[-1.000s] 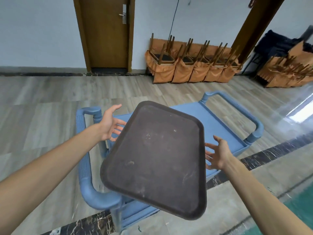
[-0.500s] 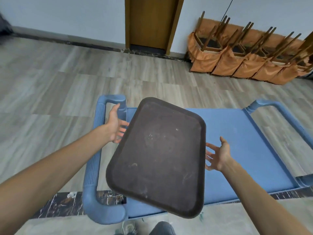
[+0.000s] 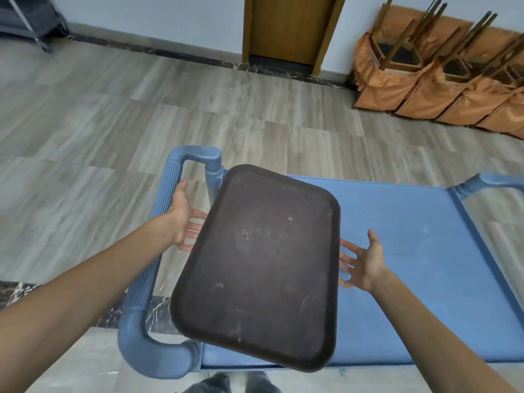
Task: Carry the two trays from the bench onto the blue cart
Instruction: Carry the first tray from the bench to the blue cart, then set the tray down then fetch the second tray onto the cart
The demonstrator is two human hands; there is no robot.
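Note:
A dark brown rectangular tray (image 3: 263, 265) hangs above the left end of the blue cart (image 3: 411, 251), tilted with its near corner low. My left hand (image 3: 184, 219) supports its left edge and my right hand (image 3: 365, 262) its right edge, with the fingers of both reaching under the rim. The tray is clear of the cart's flat top. Only this one tray is in view, and the bench is out of sight.
The cart's ribbed left handle (image 3: 147, 279) curves up just beside my left hand, and the right handle (image 3: 487, 182) stands at the far end. Stacked orange-covered chairs (image 3: 425, 80) lie at the back right beside a wooden door (image 3: 289, 26). My shoes (image 3: 226, 384) show below.
I have come closer to the cart and look down on it more squarely. The tray, still between both hands, is now over the left part of the cart's top.

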